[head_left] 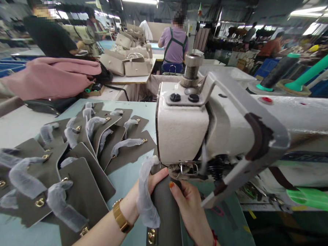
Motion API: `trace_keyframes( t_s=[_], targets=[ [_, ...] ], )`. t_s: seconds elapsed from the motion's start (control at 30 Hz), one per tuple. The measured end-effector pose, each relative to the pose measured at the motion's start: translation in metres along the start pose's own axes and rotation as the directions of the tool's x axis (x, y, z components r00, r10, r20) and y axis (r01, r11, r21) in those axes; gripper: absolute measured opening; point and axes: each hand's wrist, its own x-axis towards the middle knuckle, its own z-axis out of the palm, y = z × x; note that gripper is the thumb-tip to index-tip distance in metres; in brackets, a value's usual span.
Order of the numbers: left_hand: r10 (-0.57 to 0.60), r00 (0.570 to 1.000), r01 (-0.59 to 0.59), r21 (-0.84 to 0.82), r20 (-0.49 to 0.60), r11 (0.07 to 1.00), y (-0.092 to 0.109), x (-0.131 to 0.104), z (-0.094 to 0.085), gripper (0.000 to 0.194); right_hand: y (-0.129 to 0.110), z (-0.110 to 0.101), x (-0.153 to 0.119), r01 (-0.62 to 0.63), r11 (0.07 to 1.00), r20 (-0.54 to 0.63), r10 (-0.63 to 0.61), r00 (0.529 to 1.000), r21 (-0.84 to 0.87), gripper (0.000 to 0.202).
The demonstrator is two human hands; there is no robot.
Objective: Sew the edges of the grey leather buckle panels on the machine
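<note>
A dark grey-brown bag panel lies under the head of a white sewing machine. On the panel is a handle wrapped in translucent white film, with a gold metal fitting at its near end. My left hand, partly hidden behind the handle, holds the panel's left side, its thumb pointing at the needle area. My right hand grips the panel's right edge, thumb on top and fingers curled at the side. Both hands are close to the presser foot, which is mostly hidden.
Several similar panels with wrapped handles overlap on the pale blue table to the left. A grey metal guard bar juts out right of the needle area. Thread cones stand behind. Beige bags and other people are farther back.
</note>
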Motion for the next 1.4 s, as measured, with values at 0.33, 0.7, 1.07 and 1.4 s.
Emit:
trace_keyframes(
  t_s=[0.33, 0.7, 1.07, 1.4],
  targets=[
    [0.157, 0.986, -0.155, 0.051, -0.046, 0.987, -0.002, 0.018, -0.007, 0.053, 0.009, -0.001, 0.007, -0.037, 0.998, -0.042, 0.035, 0.999, -0.046, 0.039],
    [-0.344, 0.938, 0.338, -0.300, 0.033, 0.892, -0.019, -0.010, -0.014, 0.027, -0.007, -0.005, 0.001, 0.041, 0.993, -0.034, -0.045, 0.998, -0.110, 0.039],
    [-0.214, 0.974, 0.225, -0.413, 0.074, 0.882, -0.016, -0.002, -0.008, 0.038, -0.009, -0.013, 0.001, 0.060, 0.984, -0.002, -0.061, 0.998, -0.165, 0.038],
    [-0.254, 0.965, 0.260, -0.309, 0.062, 0.915, -0.008, 0.001, -0.009, 0.038, -0.006, -0.010, 0.006, 0.059, 0.990, -0.018, -0.062, 0.998, -0.129, 0.035]
  ],
)
